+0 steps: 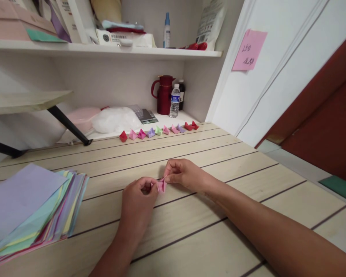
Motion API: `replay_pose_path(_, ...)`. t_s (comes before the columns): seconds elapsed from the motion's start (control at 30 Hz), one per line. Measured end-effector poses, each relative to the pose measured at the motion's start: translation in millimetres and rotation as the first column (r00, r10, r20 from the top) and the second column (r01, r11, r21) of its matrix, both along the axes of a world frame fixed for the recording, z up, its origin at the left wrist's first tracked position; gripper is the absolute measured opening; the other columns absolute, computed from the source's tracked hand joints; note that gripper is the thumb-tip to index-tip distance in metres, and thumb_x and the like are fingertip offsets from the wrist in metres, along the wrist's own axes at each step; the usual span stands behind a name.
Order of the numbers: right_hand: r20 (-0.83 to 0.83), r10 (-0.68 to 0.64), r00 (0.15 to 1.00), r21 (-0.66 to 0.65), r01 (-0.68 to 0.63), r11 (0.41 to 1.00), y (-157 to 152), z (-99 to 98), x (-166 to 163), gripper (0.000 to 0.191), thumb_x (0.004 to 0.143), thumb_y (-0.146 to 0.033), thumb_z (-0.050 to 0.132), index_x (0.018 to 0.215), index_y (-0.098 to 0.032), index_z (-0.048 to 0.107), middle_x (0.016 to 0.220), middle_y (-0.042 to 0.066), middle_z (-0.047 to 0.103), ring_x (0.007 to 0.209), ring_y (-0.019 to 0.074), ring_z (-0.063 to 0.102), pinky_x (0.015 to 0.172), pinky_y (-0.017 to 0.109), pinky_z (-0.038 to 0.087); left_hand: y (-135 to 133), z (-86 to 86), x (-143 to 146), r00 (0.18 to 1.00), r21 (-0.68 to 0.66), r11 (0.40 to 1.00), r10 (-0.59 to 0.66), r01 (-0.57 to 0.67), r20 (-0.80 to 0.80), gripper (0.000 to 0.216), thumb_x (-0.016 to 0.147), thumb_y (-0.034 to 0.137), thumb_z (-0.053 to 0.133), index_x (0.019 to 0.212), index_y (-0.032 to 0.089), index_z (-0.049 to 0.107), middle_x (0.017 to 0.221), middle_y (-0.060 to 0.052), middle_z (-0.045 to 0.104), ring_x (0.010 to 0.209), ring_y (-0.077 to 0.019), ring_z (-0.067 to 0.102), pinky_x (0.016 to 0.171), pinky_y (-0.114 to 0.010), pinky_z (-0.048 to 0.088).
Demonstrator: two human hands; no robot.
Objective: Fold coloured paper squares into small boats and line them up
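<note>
White shelves (pixel 109 50) fill the back wall, and up against them runs the pale plank tabletop (pixel 196 246), dark lines striping its length. Over on the left, a fanned stack of coloured paper (pixel 25 207), lilac sheet on top! At the back, a dark red jug (pixel 163 98) stands upright, a clear water bottle (pixel 175 104) just beside it. Now the hands, out in mid-table: the right hand (pixel 185 175) pinches narrow, thumb against finger, and the left hand (pixel 138 197) matches it from the other side. Along the far edge, a row of little folded shapes (pixel 158 131) in reds, pinks, purples and one green. And smallest of all, right between those fingertips, the pink folded paper (pixel 161 187), gripped by both hands just above the planks.
</note>
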State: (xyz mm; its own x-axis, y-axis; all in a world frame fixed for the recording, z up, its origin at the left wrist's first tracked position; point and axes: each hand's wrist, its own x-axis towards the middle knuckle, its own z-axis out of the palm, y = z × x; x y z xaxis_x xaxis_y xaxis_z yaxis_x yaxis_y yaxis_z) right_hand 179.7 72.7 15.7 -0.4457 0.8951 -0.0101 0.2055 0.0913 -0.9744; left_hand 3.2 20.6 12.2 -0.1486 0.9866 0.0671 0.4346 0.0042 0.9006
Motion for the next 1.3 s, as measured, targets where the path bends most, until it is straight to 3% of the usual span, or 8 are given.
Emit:
replay_pose_path(0.27, -0.118, 0.032, 0.993, -0.083, -0.042, 0.996, -1.4, 1.7, 0.2, 0.020, 0.077, -0.031, 0.074, 0.079, -0.019, 0.059, 0.071, -0.001, 0.064, 0.067, 0.0128, 0.056, 0.067, 0.027, 0.042, -3.7, 7.7, -2.5, 0.991, -0.050, 0.998, 0.041, -0.035, 0.131, 0.019, 0.068, 0.038, 0.064, 0.074, 0.021, 0.071, 0.072, 0.000, 0.073, 0.071, -0.0173, 0.064, 0.067, -0.026, 0.045)
replay_pose_path(0.5, -0.276, 0.133, 0.952, -0.120, -0.172, 0.978, -2.1, -1.2, -4.6, 0.046, 0.062, -0.024, 0.088, 0.098, -0.021, 0.060, 0.076, -0.003, 0.066, 0.070, 0.0127, 0.062, 0.069, 0.026, 0.047, -3.2, 7.2, -3.2, 0.979, -0.072, 0.996, 0.057, -0.044, 0.195, 0.025, 0.068, 0.041, 0.066, 0.079, 0.019, 0.072, 0.076, -0.002, 0.074, 0.073, -0.0189, 0.065, 0.070, -0.028, 0.047)
replay_pose_path(0.67, -0.221, 0.106, 0.969, -0.088, -0.128, 0.988, -5.7, 1.9, -8.4, 0.036, 0.061, -0.030, 0.090, 0.084, -0.017, 0.066, 0.075, -0.002, 0.067, 0.073, 0.0138, 0.064, 0.073, 0.027, 0.049, -3.6, 6.5, -3.8, 0.975, -0.070, 0.997, 0.039, -0.024, 0.217, 0.024, 0.067, 0.040, 0.068, 0.078, 0.019, 0.072, 0.076, -0.002, 0.074, 0.074, -0.0190, 0.065, 0.070, -0.028, 0.047)
replay_pose_path(0.8, -0.227, 0.098, 0.969, -0.098, -0.123, 0.987, -7.0, 2.6, -8.6, 0.037, 0.059, -0.037, 0.091, 0.079, -0.016, 0.067, 0.073, -0.001, 0.069, 0.075, 0.0159, 0.067, 0.076, 0.030, 0.051, -3.7, 6.7, -3.0, 0.971, -0.067, 0.998, 0.033, -0.017, 0.235, 0.022, 0.068, 0.039, 0.067, 0.077, 0.020, 0.072, 0.076, -0.002, 0.074, 0.075, -0.0192, 0.066, 0.071, -0.028, 0.047)
replay_pose_path(1.17, -0.254, 0.069, 0.965, -0.120, -0.102, 0.987, -1.8, -3.5, -6.6, 0.035, 0.067, -0.037, 0.087, 0.089, -0.017, 0.069, 0.080, 0.001, 0.073, 0.075, 0.0142, 0.068, 0.076, 0.028, 0.051, -6.0, 6.3, -6.0, 0.946, -0.069, 0.998, 0.025, -0.003, 0.323, 0.023, 0.072, 0.040, 0.070, 0.083, 0.020, 0.071, 0.079, -0.002, 0.074, 0.079, -0.0175, 0.066, 0.075, -0.026, 0.047)
replay_pose_path(1.3, -0.258, 0.039, 0.965, -0.150, -0.080, 0.985, -1.7, -3.3, -7.1, 0.037, 0.064, -0.035, 0.089, 0.089, -0.017, 0.069, 0.076, 0.001, 0.074, 0.073, 0.0144, 0.068, 0.074, 0.027, 0.051, -4.6, 5.2, -5.7, 0.940, -0.082, 0.997, 0.032, -0.004, 0.340, 0.024, 0.071, 0.039, 0.071, 0.084, 0.019, 0.072, 0.079, -0.002, 0.075, 0.079, -0.0176, 0.066, 0.076, -0.027, 0.047)
